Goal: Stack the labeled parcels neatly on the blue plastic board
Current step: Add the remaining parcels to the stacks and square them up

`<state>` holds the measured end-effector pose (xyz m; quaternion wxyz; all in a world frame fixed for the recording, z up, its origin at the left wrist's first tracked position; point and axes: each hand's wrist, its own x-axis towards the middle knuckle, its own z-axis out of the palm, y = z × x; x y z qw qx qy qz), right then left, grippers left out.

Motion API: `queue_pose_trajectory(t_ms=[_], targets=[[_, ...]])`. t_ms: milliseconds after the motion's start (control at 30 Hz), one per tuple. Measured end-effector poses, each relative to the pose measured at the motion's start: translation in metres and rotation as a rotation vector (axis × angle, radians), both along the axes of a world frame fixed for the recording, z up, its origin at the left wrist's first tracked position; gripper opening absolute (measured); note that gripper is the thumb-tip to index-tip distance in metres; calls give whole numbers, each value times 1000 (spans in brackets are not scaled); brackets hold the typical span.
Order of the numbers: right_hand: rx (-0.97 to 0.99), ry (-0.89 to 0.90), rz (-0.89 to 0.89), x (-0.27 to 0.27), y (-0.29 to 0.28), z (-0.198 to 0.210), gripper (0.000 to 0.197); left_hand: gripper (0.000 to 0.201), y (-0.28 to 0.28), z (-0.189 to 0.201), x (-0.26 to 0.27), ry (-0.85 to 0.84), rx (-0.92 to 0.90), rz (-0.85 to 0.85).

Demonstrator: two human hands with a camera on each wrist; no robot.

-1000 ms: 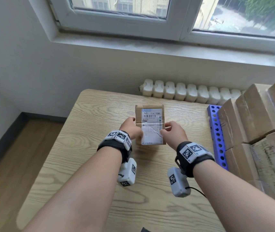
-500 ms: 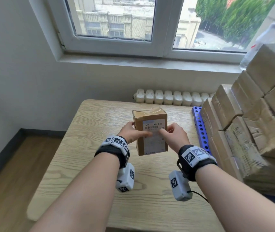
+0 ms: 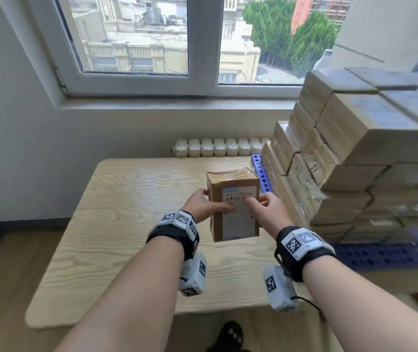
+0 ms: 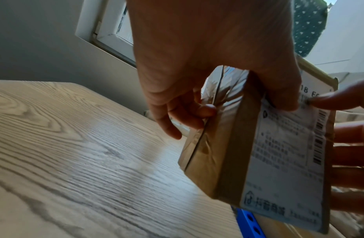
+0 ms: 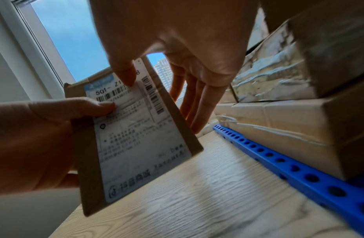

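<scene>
A brown cardboard parcel [image 3: 233,207] with a white shipping label facing me hangs upright above the wooden table, held between both hands. My left hand [image 3: 200,207] grips its left side, thumb on the label and fingers curled round the taped edge [image 4: 197,111]. My right hand [image 3: 266,210] holds the right side, thumb [image 5: 124,75] on the label and fingers [image 5: 197,103] stretched along the far face. The blue plastic board [image 3: 262,174] with round holes lies on the right of the table [image 5: 279,159], under a tall stack of parcels [image 3: 342,161].
The wooden table [image 3: 126,212] stretches to the left of the held parcel. A white radiator [image 3: 218,147] runs along the wall under the window [image 3: 152,41]. The parcel stack rises above hand height at the right.
The parcel has been lifted off the table and turned upright, then carried up and a little right toward the stack. Both hands keep their hold. The head view has tilted upward.
</scene>
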<state>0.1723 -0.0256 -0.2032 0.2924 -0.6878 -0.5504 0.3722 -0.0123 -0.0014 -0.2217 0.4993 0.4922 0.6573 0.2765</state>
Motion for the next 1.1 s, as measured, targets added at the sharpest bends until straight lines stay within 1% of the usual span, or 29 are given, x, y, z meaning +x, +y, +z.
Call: queue_pose_trajectory(t_ms=[100, 167, 200, 300, 333, 533, 633, 667, 767, 800, 900, 1033, 1100], targets=[[2, -5, -46, 21, -14, 2, 50, 81, -6, 3, 22, 16, 25, -42], [-11, 1, -40, 33, -21, 3, 56, 79, -8, 5, 35, 23, 27, -70], [-19, 1, -36, 38, -25, 6, 55, 78, -9, 6, 41, 26, 28, -83], [-8, -2, -41, 58, -33, 10, 43, 75, -15, 12, 60, 39, 28, -132], [-1, -1, -47, 66, -36, 11, 41, 75, -16, 14, 67, 44, 29, -142], [48, 5, -62, 122, -53, 17, 37, 73, -32, 25, 120, 61, 34, -186], [51, 1, -73, 157, -64, 21, 39, 71, -45, 30, 153, 65, 30, -203], [55, 2, -71, 170, -68, 22, 39, 65, -50, 33, 165, 71, 25, -211], [66, 17, -56, 208, -83, 26, 33, 31, -67, 42, 203, 56, 23, -242], [72, 19, -51, 221, -88, 28, 31, 28, -73, 46, 217, 42, 33, -252], [100, 33, -53, 263, -98, 35, 32, 28, -84, 55, 258, 12, 81, -268], [166, 50, -84, 317, -109, 44, 35, 36, -93, 64, 312, -43, 155, -270], [182, 78, -86, 343, -114, 47, 48, 36, -96, 72, 338, -69, 196, -240]])
